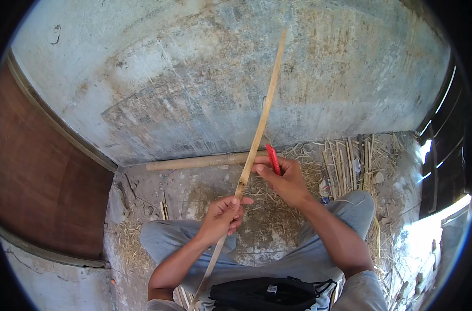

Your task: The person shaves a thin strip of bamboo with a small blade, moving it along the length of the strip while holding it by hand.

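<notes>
Head view: nearest, my left hand (223,216) is fisted around a long bamboo strip (256,137) slanting up toward the wall (194,78). Just beyond, my right hand (285,181) pinches a red-handled knife (272,158) against it.

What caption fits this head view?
Left hand grips a bamboo strip; right hand holds a red-handled knife against it.
</notes>
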